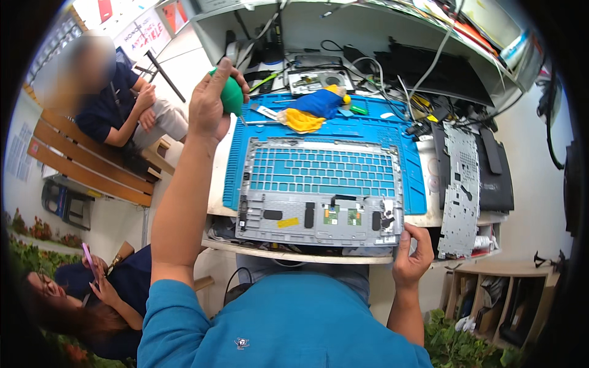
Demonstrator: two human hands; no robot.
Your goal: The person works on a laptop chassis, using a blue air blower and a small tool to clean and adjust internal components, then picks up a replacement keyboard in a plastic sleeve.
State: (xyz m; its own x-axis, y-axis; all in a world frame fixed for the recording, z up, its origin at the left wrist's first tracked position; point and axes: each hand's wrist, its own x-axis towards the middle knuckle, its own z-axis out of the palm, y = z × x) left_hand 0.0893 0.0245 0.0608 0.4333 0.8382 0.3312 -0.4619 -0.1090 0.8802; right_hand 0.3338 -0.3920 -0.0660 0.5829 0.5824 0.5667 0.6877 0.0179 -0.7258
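My left hand (pixel 208 104) is raised over the left side of the bench, fingers wrapped round a green rubber air blower (pixel 232 97). A grey laptop top case (pixel 288 207) lies with its inner side up, its front edge along the bench's near edge. Blue shows through its bare keyboard openings. Small green circuit boards (pixel 331 214) sit in its palm rest area. At the case's near right corner, my right hand (pixel 412 260) pinches the edge between curled fingers and thumb.
Beneath the case lies a blue work mat (pixel 233 184). A blue and yellow cloth (pixel 313 110) and brush (pixel 265 112) rest behind it. Right of it stands a perforated metal plate (pixel 460 190). Cables and a dark screen (pixel 442 70) crowd the back. Two people sit at left.
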